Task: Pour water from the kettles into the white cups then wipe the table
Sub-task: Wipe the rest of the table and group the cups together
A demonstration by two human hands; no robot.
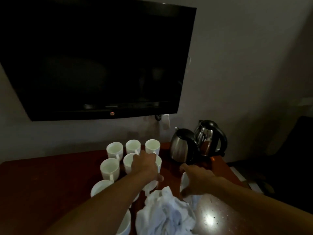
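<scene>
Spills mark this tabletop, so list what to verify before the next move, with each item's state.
1. Kettles upright: near kettle and far kettle, ok.
2. Grip of the right hand on the cup: fingers curl round its rim, ok.
3. Grip of the left hand over the middle cups: cannot tell.
4. The cloth in reach, crumpled at the front: ok.
5. The table dry: droplets front right, not ok.
6. The back-row cups filled: cannot tell.
</scene>
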